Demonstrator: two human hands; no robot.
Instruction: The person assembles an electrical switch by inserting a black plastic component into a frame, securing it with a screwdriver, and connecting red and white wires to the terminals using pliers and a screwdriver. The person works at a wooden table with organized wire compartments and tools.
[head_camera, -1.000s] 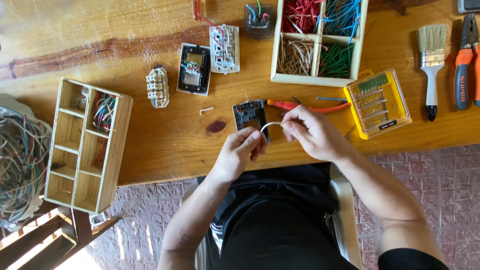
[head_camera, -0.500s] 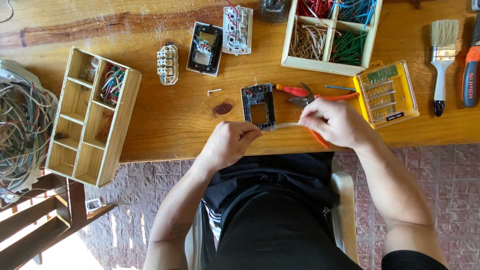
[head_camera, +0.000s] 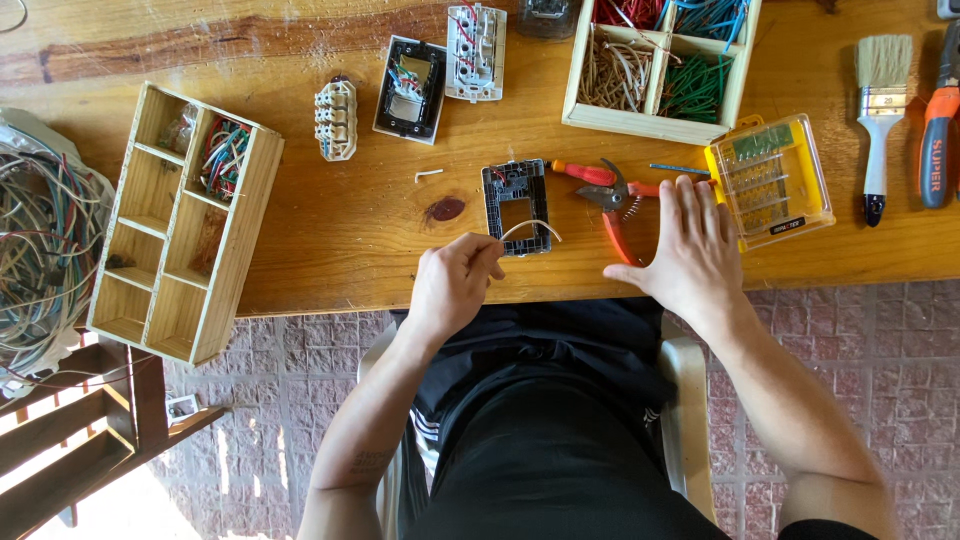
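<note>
My left hand pinches one end of a short white wire that curves up over a black switch frame lying on the wooden table. My right hand is spread flat, fingers apart, resting on the table over the handle of red-handled cutters. It lies just left of a yellow case of screwdriver bits. A thin blue-tipped tool lies beyond the fingertips.
A wooden box of coloured wire pieces stands at the back. Switch modules and a white terminal block lie back left. A wooden divider tray and a wire tangle are left. A paintbrush and pliers are right.
My right hand has let go of the white wire and moved right, flattening over the red cutters. My left hand still holds the wire by the black frame.
</note>
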